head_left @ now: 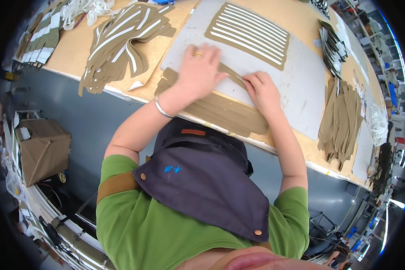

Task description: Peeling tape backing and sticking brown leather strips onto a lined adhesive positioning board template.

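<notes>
My left hand point(199, 71), with a ring and a bracelet, lies with fingers extended on the grey board point(301, 99), its thumb at a narrow khaki strip point(231, 73). My right hand point(261, 93) pinches that strip near its right end. Just below both hands, a stack of long khaki fabric pieces point(225, 117) lies along the table's front edge, partly hidden by my left hand and wrist. Above them on the board is a khaki panel point(247, 31) with several parallel white strips on it.
Khaki pieces with white strips point(117, 40) are piled at left, near white tape point(76, 9) and olive pieces point(42, 38). At right are dark pieces point(330, 45), khaki strips point(339, 121) and white cord point(379, 126). A covered box point(42, 148) stands below the table point(67, 54) at left.
</notes>
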The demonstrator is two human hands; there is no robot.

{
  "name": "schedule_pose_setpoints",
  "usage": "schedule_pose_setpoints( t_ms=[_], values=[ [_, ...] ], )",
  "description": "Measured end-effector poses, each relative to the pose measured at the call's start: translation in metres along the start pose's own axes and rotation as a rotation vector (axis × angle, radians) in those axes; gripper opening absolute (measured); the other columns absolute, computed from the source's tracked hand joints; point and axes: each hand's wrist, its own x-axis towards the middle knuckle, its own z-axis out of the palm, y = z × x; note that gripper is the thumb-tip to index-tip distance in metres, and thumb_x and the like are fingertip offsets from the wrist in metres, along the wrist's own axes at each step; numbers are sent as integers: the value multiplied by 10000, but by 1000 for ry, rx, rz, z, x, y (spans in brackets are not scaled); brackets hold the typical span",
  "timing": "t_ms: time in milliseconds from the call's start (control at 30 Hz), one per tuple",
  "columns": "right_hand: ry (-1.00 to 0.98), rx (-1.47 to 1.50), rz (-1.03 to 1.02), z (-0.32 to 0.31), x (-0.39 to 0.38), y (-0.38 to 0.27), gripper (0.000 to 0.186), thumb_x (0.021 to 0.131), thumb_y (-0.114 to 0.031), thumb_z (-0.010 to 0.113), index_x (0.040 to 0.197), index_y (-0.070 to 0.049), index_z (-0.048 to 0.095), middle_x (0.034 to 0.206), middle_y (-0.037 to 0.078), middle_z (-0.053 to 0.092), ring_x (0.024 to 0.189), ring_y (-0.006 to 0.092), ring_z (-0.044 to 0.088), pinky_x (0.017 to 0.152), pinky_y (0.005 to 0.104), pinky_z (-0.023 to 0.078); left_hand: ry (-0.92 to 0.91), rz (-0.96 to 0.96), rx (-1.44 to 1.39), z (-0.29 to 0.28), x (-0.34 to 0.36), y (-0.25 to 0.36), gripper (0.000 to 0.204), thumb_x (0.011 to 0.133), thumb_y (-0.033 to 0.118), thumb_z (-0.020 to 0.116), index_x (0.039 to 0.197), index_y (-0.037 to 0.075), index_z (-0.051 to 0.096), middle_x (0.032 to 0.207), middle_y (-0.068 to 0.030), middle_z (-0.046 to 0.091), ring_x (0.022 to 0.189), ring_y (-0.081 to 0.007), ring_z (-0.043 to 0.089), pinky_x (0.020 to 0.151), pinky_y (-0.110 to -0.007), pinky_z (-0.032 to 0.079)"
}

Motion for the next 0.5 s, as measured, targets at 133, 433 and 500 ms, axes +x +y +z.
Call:
schedule_pose_setpoints(
  t_ms=[133,433,500],
  values=[
    [-49,1,-40,11,18,0,109,819,-155,715,916,-116,684,895,31,613,865,234,606,732,354,528,-35,149,-173,12,-1,33,634,902,468,608,1326,6,516,1290,-140,536,1223,-273,516,1011,-471,382],
    [-142,12,94,-37,-31,18,105,837,-158,705,938,-135,691,902,12,616,886,226,611,729,358,536,-70,287,-84,3,1,65,634,888,504,610,1328,52,546,1190,-116,563,1169,-291,528,948,-412,414],
    [-134,4,72,-36,-32,19,102,843,-154,700,942,-133,690,907,10,619,887,225,610,731,355,537,-107,311,-128,7,3,74,633,889,508,609,1337,65,544,1177,-114,566,1162,-304,532,941,-417,416]
  ],
)
